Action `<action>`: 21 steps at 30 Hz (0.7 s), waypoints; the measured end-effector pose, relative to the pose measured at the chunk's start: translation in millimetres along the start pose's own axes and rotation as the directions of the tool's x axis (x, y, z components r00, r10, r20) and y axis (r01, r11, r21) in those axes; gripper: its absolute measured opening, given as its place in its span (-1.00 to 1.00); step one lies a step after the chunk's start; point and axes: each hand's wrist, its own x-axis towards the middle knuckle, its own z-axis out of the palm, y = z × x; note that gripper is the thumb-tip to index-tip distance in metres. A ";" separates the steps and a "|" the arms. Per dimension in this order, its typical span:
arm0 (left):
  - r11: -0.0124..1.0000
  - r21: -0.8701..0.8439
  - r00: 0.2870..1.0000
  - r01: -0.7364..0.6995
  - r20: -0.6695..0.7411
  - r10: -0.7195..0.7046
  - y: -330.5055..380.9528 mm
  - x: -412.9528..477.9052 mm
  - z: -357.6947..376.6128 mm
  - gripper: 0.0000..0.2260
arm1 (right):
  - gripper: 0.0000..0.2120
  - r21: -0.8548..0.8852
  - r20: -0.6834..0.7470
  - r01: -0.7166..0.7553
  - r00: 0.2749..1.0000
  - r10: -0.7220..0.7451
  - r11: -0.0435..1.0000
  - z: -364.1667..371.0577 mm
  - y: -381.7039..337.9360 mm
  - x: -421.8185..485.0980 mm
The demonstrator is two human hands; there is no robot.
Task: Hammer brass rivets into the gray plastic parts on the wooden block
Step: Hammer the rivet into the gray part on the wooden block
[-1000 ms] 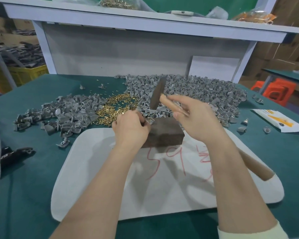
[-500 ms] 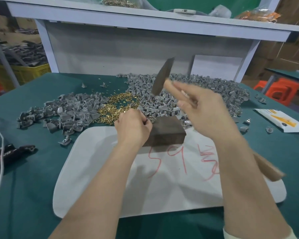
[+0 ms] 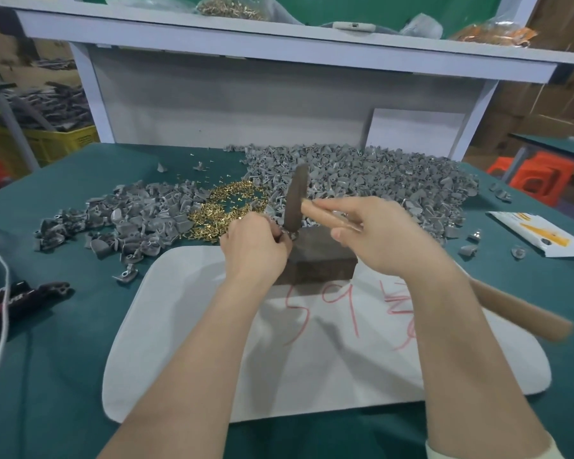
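Green table [image 3: 63, 359], wooden block [image 3: 322, 256]: left hand [image 3: 256, 246] pinches a gray part [image 3: 289, 234], right hand [image 3: 388, 240] grips the hammer [image 3: 295, 200]. It looks like hitting time, and the hit needs good aim.

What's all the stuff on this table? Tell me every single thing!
wooden block: one, dark brown, far edge of the mat
hammer: one, dark head, wooden handle, head above the block
gray plastic parts: too many to count, gray, two heaps behind the block
brass rivets: a heap, gold, between the gray heaps
held part: one, gray, on the block's left corner
mat: one, white with red writing, on the table
table: one, green
tool: one, black and red, left edge
packet: one, white and yellow, right side
shelf: one, white, bags on it
left hand: pinches the held part
right hand: grips the hammer handle
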 end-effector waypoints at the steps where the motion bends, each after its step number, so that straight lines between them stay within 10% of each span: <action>1: 1.000 0.000 1.000 -0.002 0.000 0.002 0.4 0.6 -0.5 -0.83 | -0.56 0.002 -0.023 -0.005 1.000 0.005 1.000 -0.1 0.0 0.4; 7: 1.000 0.004 1.000 0.003 -0.004 -0.003 1.3 1.9 -1.1 -0.85 | -0.59 0.126 -0.280 -0.122 0.948 0.153 0.985 8.3 13.2 11.5; 13: 1.000 0.014 1.000 -0.001 -0.022 0.001 0.7 2.2 1.3 -0.83 | -0.68 0.254 -0.077 -0.457 0.869 0.489 0.852 30.5 46.5 22.0; 21: 0.999 -0.024 0.999 0.035 0.001 -0.035 3.9 2.0 3.5 -0.76 | -0.73 0.110 -0.276 -0.321 0.900 0.339 0.941 34.8 41.2 25.5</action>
